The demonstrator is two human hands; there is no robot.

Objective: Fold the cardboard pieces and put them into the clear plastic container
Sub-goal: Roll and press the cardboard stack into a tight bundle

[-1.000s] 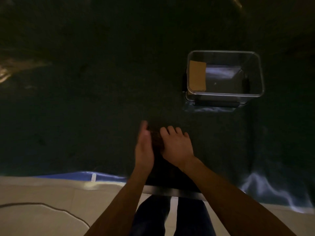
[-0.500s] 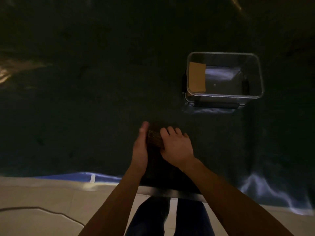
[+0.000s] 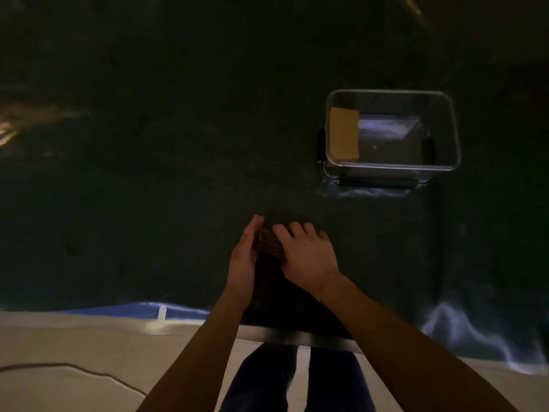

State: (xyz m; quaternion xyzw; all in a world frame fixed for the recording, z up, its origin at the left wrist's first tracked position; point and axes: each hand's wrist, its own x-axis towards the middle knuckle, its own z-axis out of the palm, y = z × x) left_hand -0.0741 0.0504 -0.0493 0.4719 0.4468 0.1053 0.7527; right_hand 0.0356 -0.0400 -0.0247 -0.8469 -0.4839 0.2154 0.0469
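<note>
A small brown cardboard piece [image 3: 269, 244] lies on the dark table near its front edge, in shadow and mostly covered. My left hand [image 3: 243, 263] stands on edge against its left side, fingers straight. My right hand [image 3: 307, 255] presses flat on top of it, palm down. The clear plastic container [image 3: 393, 167] stands farther back on the right, open at the top. One folded tan cardboard piece [image 3: 344, 135] leans against its left inner wall.
The table surface [image 3: 148, 188] is dark and dimly lit. Its front edge [image 3: 297, 337] runs just above my legs. A pale floor with a thin cable [image 3: 74, 368] lies at the lower left. Light glints at the far left edge [image 3: 12, 126].
My left hand has closed in against the cardboard's left side and both hands shifted slightly left. The container and the piece inside have not moved.
</note>
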